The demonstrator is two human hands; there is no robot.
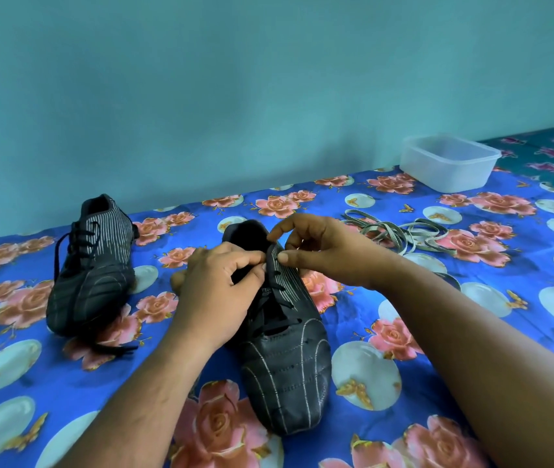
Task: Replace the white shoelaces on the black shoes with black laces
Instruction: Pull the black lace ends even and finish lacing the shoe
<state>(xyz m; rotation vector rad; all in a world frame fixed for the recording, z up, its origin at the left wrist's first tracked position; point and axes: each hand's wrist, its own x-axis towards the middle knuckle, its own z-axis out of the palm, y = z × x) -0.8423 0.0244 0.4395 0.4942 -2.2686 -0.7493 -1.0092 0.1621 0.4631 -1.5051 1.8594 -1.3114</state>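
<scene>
A black shoe [285,366] with pale stripes lies in the middle of the floral cloth, toe toward me, with a black lace [277,304] threaded through its eyelets. My left hand [216,295] pinches the lace at the left side of the shoe's top. At the upper right eyelet, my right hand [323,251] pinches the shoe's edge between thumb and curled forefinger. A second black shoe [91,268] stands to the left, laced in black with loose ends trailing. The removed white laces [400,234] lie in a loose heap to the right.
A translucent white plastic tub [449,162] sits at the far right near the wall. The blue floral cloth [471,332] covers the whole surface. A teal wall runs right behind the shoes.
</scene>
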